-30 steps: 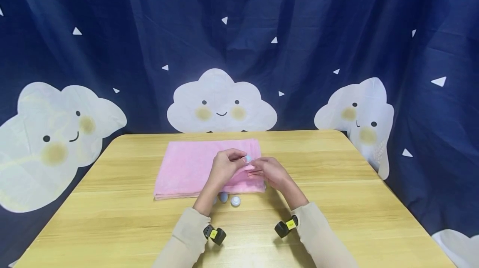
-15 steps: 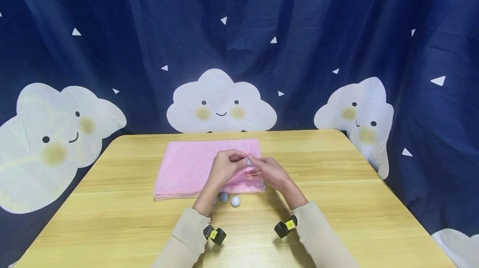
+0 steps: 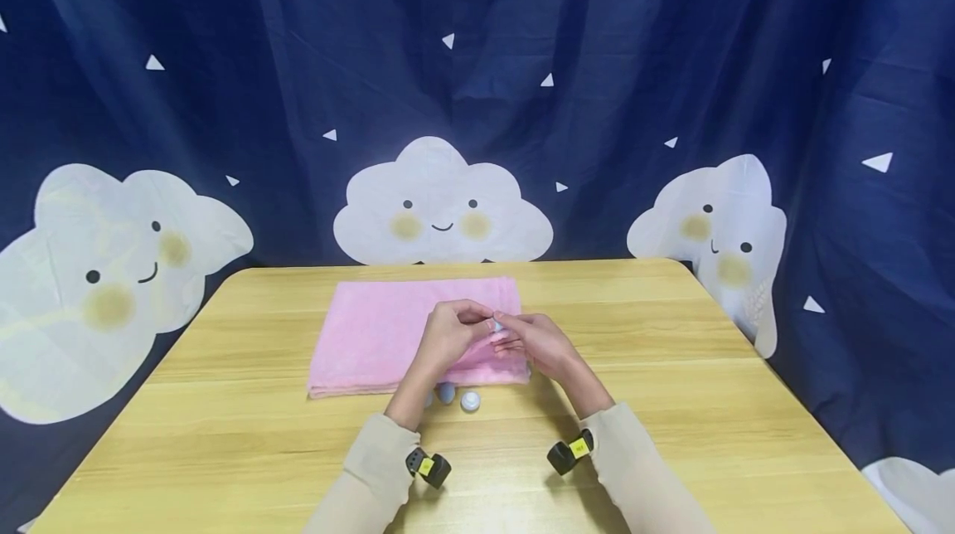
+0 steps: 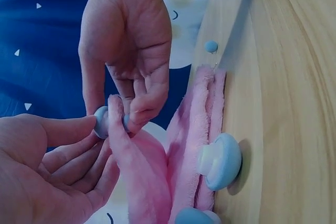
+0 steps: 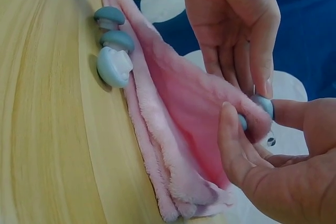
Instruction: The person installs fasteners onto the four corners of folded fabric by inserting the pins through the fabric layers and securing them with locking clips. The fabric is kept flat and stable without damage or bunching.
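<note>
My left hand (image 3: 450, 331) and right hand (image 3: 543, 343) meet over the right part of a folded pink plush blanket (image 3: 373, 335). Its raised edge (image 5: 239, 95) is between the two blue parts of a mushroom-shaped blanket clip. In the left wrist view, my left thumb presses the clip's rounded cap (image 4: 100, 123), with the left fingers behind the cloth. My right hand pinches the clip too: in the right wrist view its thumb and finger sit on opposite sides of the fold, one at the cap, one at the smaller blue part (image 5: 242, 122).
Several pale blue mushroom-shaped clips, one (image 3: 470, 401) lying cap down, are on the wooden table (image 3: 261, 443) along the blanket's near edge. A small blue round thing (image 4: 211, 45) lies past the blanket's corner. A navy curtain (image 3: 485, 103) with cloud prints hangs behind.
My right thumb has moved up and left onto the clip, covering much of the blue cap that showed between the hands. The blanket and the loose clips have stayed put.
</note>
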Action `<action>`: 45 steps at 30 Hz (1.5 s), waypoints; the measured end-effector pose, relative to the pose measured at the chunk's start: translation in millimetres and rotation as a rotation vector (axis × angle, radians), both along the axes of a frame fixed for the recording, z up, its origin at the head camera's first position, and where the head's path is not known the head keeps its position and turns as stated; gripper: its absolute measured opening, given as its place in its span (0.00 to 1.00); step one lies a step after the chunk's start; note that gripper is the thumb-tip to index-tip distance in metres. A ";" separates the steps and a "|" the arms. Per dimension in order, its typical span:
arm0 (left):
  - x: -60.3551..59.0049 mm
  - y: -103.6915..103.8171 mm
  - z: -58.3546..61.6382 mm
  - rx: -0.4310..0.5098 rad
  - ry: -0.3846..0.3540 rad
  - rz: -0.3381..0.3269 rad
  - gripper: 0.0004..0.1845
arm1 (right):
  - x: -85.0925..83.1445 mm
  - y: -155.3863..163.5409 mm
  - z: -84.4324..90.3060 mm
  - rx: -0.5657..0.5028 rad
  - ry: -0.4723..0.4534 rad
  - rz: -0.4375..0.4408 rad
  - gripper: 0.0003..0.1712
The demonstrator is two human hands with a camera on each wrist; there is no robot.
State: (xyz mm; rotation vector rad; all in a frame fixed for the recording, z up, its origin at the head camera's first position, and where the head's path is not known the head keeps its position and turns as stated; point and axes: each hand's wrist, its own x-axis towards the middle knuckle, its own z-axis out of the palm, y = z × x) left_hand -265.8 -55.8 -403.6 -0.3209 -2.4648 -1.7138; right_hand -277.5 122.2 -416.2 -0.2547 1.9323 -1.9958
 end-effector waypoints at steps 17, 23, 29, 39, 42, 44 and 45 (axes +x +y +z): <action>2.1 -0.5 2.2 -0.099 -0.080 -0.045 0.16 | -1.5 -0.6 -3.4 -0.020 0.006 -0.043 0.26; 4.4 2.8 3.1 -0.267 -0.040 -0.014 0.12 | -1.1 -1.4 -5.8 0.054 0.025 -0.066 0.26; 6.9 3.4 2.2 -0.347 0.002 0.043 0.01 | -1.4 -2.0 -5.1 0.056 0.003 -0.056 0.23; -7.7 -10.2 -10.1 -0.085 -0.100 0.103 0.07 | -1.1 -1.1 -1.4 0.065 -0.005 -0.109 0.19; -13.9 -18.4 -13.9 0.046 -0.130 0.138 0.08 | -1.5 -1.4 -1.1 0.073 -0.011 -0.114 0.18; -16.9 -24.4 -14.4 0.125 -0.148 0.172 0.10 | -1.6 -1.8 -1.0 0.078 -0.016 -0.119 0.18; -18.2 -27.5 -14.2 0.166 -0.155 0.184 0.10 | -1.5 -1.8 -0.9 0.083 -0.015 -0.118 0.18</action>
